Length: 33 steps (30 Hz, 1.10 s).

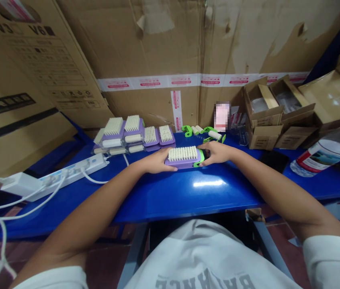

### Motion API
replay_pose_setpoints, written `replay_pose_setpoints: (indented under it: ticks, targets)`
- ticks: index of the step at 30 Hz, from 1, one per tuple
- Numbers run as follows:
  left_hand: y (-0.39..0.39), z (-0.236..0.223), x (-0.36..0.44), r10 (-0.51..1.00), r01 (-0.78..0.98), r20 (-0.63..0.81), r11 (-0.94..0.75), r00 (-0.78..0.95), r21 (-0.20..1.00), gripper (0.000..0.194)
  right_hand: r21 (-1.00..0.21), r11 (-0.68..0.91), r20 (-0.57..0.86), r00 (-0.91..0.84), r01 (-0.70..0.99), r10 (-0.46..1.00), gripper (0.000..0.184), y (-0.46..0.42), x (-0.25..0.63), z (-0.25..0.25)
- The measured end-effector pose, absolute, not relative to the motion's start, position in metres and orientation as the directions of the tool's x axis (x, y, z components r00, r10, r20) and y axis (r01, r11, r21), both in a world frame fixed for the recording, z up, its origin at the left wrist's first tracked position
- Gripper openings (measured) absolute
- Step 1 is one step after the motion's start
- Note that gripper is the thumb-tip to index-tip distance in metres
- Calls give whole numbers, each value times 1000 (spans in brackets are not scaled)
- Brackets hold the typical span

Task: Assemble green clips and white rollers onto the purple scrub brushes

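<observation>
Far left, a long white plastic power strip (67, 176) with a white charger block (19, 185) plugged in, white cables trailing off the edge of a glossy blue table (218, 200). Behind it, a tight group of purple scrub brushes with cream bristles (130, 130), bristles up, some stacked on clear trays or bases.

Left hand (158, 160): fingers together, lying flat against the left end of a purple plastic brush with cream bristles (182, 162), which is level, bristles up, mid-table. Right hand (218, 153): curled over the brush's bright green end piece (201, 157), fingers closed; a dark part beneath them, too hidden to name. Brush clamped between both hands. Sound hold: hands at the ends, bristles uncovered, brush kept level.

Further right, small green-and-white plastic parts (203, 132), open brown cardboard boxes (263, 116), a clear plastic water bottle (329, 148)
</observation>
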<state>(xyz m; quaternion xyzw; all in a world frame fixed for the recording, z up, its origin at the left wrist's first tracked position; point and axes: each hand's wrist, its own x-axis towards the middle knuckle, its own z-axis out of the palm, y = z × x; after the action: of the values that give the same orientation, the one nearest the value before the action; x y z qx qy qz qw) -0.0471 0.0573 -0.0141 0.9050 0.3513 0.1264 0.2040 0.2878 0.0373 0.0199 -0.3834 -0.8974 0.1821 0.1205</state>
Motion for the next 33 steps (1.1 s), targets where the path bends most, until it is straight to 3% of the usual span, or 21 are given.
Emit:
replay_pose_setpoints:
  ticks: [33]
  targets:
    - [57,-14,-47,684,572,93,-670,724,474,92,-398,648,84,-677,650,731,81,38,287,19]
